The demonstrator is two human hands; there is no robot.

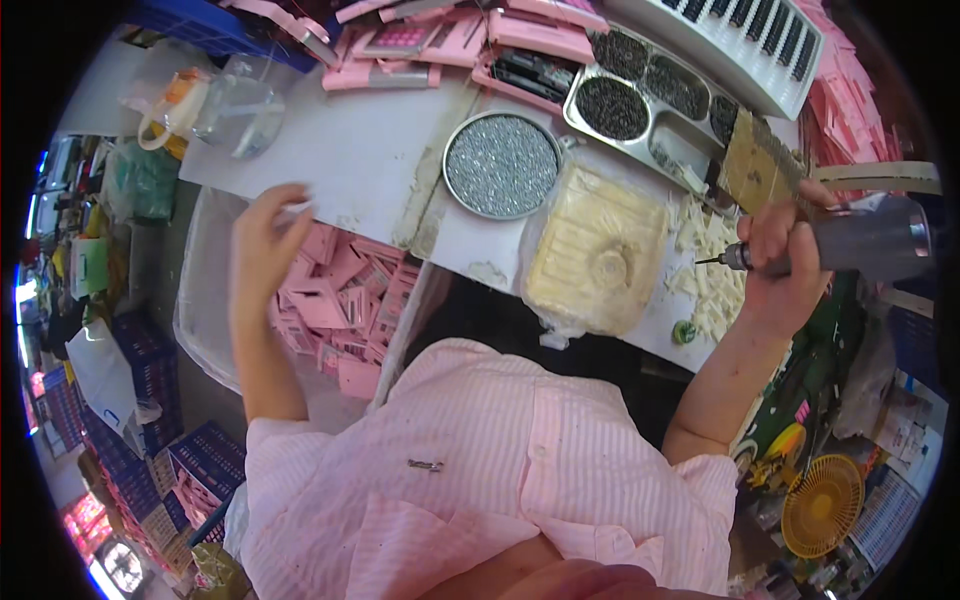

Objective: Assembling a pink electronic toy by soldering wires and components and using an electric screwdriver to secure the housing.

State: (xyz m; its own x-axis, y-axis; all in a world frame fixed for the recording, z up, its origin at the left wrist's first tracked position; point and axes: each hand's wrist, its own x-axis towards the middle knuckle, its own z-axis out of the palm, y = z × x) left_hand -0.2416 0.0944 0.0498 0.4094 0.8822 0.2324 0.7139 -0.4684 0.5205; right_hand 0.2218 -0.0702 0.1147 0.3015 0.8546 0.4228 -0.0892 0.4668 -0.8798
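Observation:
My right hand (788,245) is wrapped round a grey power screwdriver (872,238), its thin dark bit pointing left above a pile of small cream plastic pieces (712,290). My left hand (268,235) is raised at the table's left edge, fingers apart and a little blurred, with no part seen in its grasp. Just beside it stands a clear-lined bin (205,290) holding many flat pink plastic pieces (335,290). Between my hands a plastic-wrapped, cream-coloured block (600,250) lies on the white table (365,150).
Behind the block is a round metal dish of small silvery screws (502,165). A steel tray (657,135) with dark small parts stands farther right, below a white rack (770,60). Pink cases (440,45) are stacked at the back. A yellow basket (822,505) sits low on the right.

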